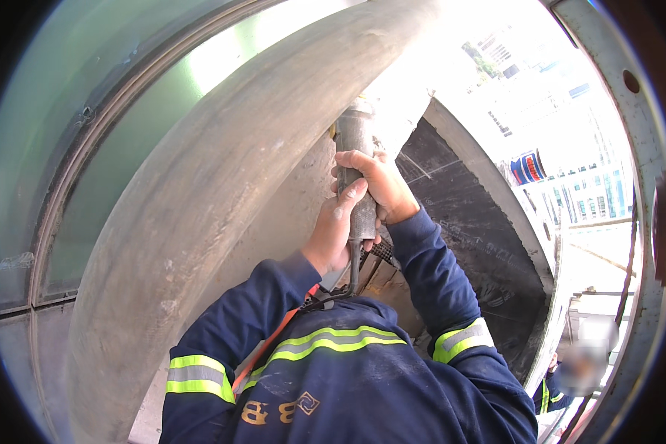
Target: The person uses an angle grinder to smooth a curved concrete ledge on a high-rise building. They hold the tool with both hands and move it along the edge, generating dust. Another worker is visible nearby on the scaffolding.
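Note:
Both of my hands are wrapped round the dusty, grey cylindrical body of a corded power tool (354, 135), which looks like an angle grinder. My right hand (383, 183) grips it higher up, and my left hand (331, 231) closes on it just below, the two touching. A black cord (354, 268) runs from the tool's lower end toward my chest. The tool's far end meets the glare beside a curved grey concrete beam (192, 200); its working head is mostly hidden there. Pale dust marks my fingers.
Green glass panels (126, 177) in a metal frame stand on the left. On the right is a dark board (470, 237) with a pale edge. A blue and red can (527, 168) sits beyond it. Another person (555, 388) is low at right, near a metal frame (647, 148).

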`<state>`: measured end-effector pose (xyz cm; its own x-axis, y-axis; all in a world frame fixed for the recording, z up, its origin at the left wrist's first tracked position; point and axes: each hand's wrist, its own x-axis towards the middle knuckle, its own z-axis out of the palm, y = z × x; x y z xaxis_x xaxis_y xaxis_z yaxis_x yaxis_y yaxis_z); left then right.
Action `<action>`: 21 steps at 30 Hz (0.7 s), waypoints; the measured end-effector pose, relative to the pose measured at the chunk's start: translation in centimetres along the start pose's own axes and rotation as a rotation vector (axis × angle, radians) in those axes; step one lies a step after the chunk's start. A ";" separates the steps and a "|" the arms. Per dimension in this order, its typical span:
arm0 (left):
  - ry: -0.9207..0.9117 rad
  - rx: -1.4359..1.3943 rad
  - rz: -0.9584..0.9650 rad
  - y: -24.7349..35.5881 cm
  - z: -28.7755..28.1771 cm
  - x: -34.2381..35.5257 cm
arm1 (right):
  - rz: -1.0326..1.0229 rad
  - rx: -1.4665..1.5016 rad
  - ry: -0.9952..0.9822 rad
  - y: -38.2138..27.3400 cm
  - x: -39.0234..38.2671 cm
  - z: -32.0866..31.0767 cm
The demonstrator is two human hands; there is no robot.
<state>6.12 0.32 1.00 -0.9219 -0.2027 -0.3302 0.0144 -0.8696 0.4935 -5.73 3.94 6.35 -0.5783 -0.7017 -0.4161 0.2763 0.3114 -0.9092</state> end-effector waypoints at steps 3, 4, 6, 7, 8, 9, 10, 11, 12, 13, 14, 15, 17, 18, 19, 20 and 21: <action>0.023 0.060 -0.002 0.4 0.5 0.2 | -0.007 0.021 -0.007 0.0 0.5 -0.2; 0.018 0.065 0.011 0.4 0.5 0.3 | -0.006 0.031 -0.009 0.0 0.6 -0.3; 0.012 0.079 0.034 0.7 0.4 0.6 | -0.028 0.039 -0.017 0.2 1.2 -0.4; 0.010 0.086 0.043 0.8 0.4 0.7 | -0.039 0.044 -0.021 0.3 1.3 -0.4; 0.013 0.090 0.052 0.9 0.3 0.6 | -0.025 0.048 -0.008 0.2 1.2 -0.2; -0.001 0.089 0.049 0.9 0.2 0.5 | -0.012 0.051 0.005 0.1 1.0 0.1; -0.015 0.088 0.046 1.0 0.0 0.3 | 0.002 0.055 0.018 0.0 0.9 0.4; -0.030 0.085 0.040 0.9 0.0 0.2 | -0.002 0.066 0.004 0.2 0.6 0.3; -0.017 0.071 0.040 0.7 0.0 -0.1 | -0.006 0.078 -0.010 0.4 0.3 0.2; -0.005 0.058 0.040 0.3 0.2 -0.4 | -0.009 0.090 -0.022 0.6 -0.1 0.1; 0.010 0.048 0.038 -0.2 0.3 -0.9 | -0.018 0.082 -0.014 0.9 -0.5 0.3; 0.019 0.046 0.040 -0.5 0.2 -1.3 | -0.027 0.075 -0.005 1.1 -1.1 0.5; -0.010 0.040 0.042 -0.8 -0.2 -2.3 | -0.054 0.062 -0.002 1.2 -2.0 1.1; -0.026 0.037 0.039 -0.9 -0.4 -2.7 | -0.058 0.053 -0.008 1.3 -2.2 1.2; -0.032 0.049 0.033 -1.1 -0.6 -2.9 | -0.061 0.045 -0.014 1.4 -2.5 1.3; -0.016 0.049 0.042 -1.2 -0.4 -3.1 | -0.065 0.037 -0.021 1.5 -2.6 1.4; 0.000 0.048 0.051 -1.1 -0.1 -3.5 | -0.054 0.050 0.013 1.5 -3.0 1.7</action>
<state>9.33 1.95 1.50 -0.9206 -0.2459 -0.3034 0.0426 -0.8354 0.5479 -2.27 5.43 6.31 -0.6033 -0.7083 -0.3666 0.2822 0.2404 -0.9287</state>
